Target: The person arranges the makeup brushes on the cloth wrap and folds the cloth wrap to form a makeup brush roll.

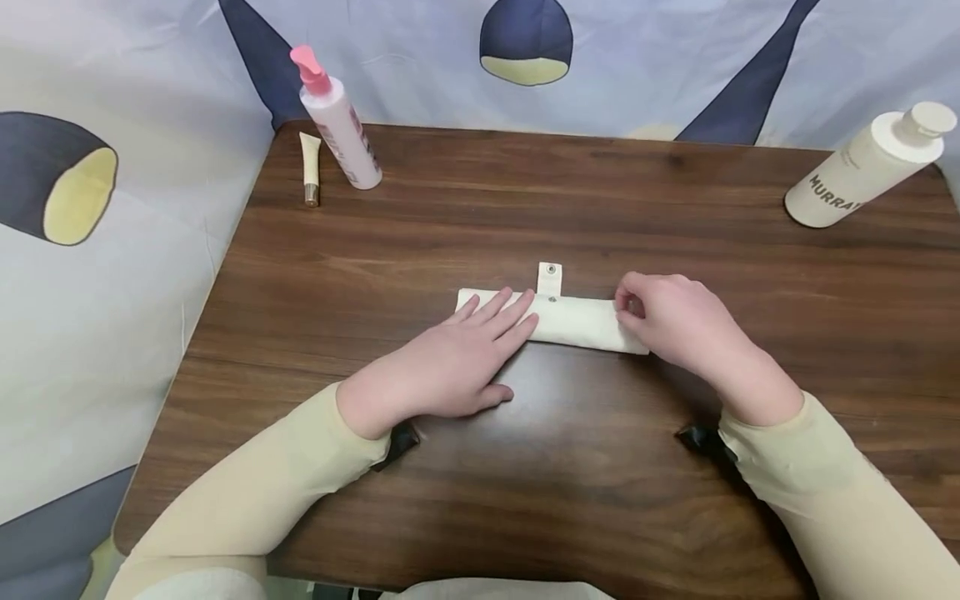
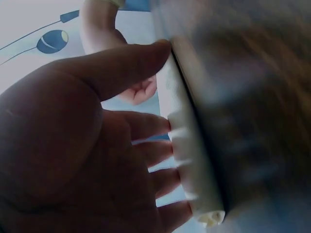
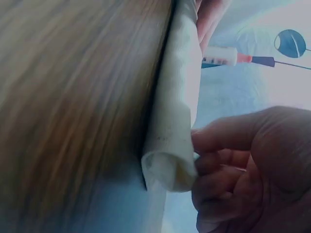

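Observation:
A white fabric roll [image 1: 581, 321] with a short snap strap [image 1: 550, 281] lies sideways on the brown wooden table [image 1: 480, 217]. The strap points away from me, its metal snap unfastened. Across the left half of the roll rests my left hand [image 1: 457, 367], fingers straight and a little spread, thumb off to the near side. At the roll's right end is my right hand [image 1: 678, 321], fingers curled, thumb and index finger pinching the edge. The right wrist view shows the roll's hollow end [image 3: 167, 171] beside those fingertips.
At the back left stand a pink-topped pump bottle [image 1: 341, 133] and, lying beside it, a small cream tube [image 1: 311, 171]. A large white bottle [image 1: 855, 175] lettered MURRAY is at the back right. Patterned cloth [image 1: 420, 58] hangs behind the table.

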### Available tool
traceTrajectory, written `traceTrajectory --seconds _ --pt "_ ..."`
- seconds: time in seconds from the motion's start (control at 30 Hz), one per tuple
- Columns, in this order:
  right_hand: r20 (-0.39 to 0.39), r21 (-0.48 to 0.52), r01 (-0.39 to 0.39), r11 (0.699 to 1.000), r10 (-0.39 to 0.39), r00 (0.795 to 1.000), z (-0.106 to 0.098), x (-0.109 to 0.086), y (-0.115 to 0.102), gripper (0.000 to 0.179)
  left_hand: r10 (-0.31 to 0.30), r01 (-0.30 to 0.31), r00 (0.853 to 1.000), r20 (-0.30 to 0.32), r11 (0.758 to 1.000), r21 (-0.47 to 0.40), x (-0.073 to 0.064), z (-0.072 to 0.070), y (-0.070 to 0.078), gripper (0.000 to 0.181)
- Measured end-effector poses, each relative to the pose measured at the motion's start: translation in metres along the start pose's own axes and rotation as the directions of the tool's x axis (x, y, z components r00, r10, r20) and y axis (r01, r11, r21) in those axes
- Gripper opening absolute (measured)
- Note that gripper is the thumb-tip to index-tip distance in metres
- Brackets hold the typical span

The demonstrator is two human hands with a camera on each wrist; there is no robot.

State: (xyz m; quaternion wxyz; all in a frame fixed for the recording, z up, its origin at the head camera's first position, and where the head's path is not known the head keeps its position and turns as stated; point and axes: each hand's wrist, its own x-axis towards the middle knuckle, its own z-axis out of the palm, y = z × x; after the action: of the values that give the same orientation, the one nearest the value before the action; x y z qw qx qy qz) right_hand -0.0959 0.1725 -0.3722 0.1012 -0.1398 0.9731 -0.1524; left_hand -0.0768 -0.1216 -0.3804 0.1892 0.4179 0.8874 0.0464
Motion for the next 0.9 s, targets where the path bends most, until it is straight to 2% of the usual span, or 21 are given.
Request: traceTrajectory --seconds 0.13,0.33,0.47,0.6,0.77,0.83,0.9 --pt "0.032 -0.031 0.041 0.999 -0.040 0.999 0.000 0.000 -0.011 0.011 0.017 -0.017 1.000 0.019 0.999 -0.043 0.000 -0.001 -0.005 0.088" --pt "0.019 0.026 0.104 0.994 -0.105 0.994 0.007 0.012 -0.020 0.009 0.023 -0.023 1.000 0.007 0.998 -0.067 0.000 -0.001 -0.010 0.088" --pt "0.094 0.074 0.070 0.995 -0.077 0.993 0.007 0.020 -0.020 0.009 0.044 -0.043 0.999 0.006 0.993 -0.111 -0.001 -0.001 -0.012 0.089" --pt "0.147 0.153 0.047 0.987 -0.070 0.987 0.002 0.025 -0.018 0.009 0.055 -0.056 0.998 -0.009 0.992 -0.117 0.000 -0.002 -0.013 0.090" --pt "0.173 0.201 0.041 0.979 -0.077 0.982 -0.003 0.035 -0.021 0.008 0.045 -0.046 0.999 -0.013 0.993 -0.110 0.001 -0.004 -0.013 0.090" --pt "0.179 0.251 0.027 0.968 -0.074 0.981 -0.002 0.040 -0.025 0.006 0.043 -0.043 0.999 -0.002 0.992 -0.119 0.000 -0.003 -0.012 0.089" --pt "0.163 0.318 0.004 0.948 -0.059 0.985 0.000 0.047 -0.029 0.013 0.044 -0.044 0.999 -0.005 0.991 -0.125 -0.001 -0.003 -0.011 0.089"
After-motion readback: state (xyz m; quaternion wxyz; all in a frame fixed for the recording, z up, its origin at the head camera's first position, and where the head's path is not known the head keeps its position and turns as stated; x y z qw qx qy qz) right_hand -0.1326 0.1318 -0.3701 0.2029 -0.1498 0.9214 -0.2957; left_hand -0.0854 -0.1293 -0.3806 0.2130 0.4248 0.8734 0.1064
